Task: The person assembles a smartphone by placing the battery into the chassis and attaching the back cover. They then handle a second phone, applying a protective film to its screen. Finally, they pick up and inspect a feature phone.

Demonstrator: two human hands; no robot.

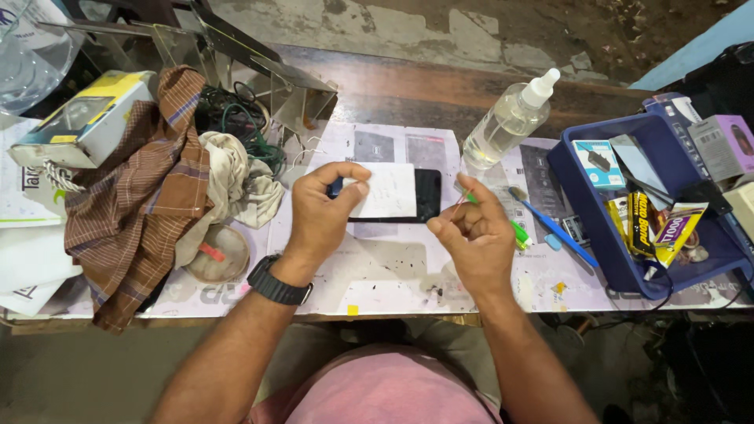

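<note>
In the head view, the left hand [322, 210] is curling over the left end of a black phone [424, 196], thumb and fingers closing on its edge and on a white sheet [386, 191] that is lying across most of the phone's face. The phone is lying flat near the middle of the bench, on a printed paper mat [393, 271], with only its right end showing dark beyond the sheet. A black watch [276, 281] is sitting on the left wrist.

The right hand [471, 235] is hovering just right of the phone, fingers loosely bent, pinching a thin stick [458, 206] between thumb and forefinger; its tip is pointing toward the phone's right end. Whether the tip is touching the phone cannot be told. A green tool [518, 233] is peeking out beside that hand.

A clear spray bottle [509, 119] is lying tilted behind the phone. A blue brush [554, 228] is resting to the right, near a blue tray [620, 271] holding small packets. A checked brown cloth [149, 188] and a pale rag [232, 184] are heaped at the left.
</note>
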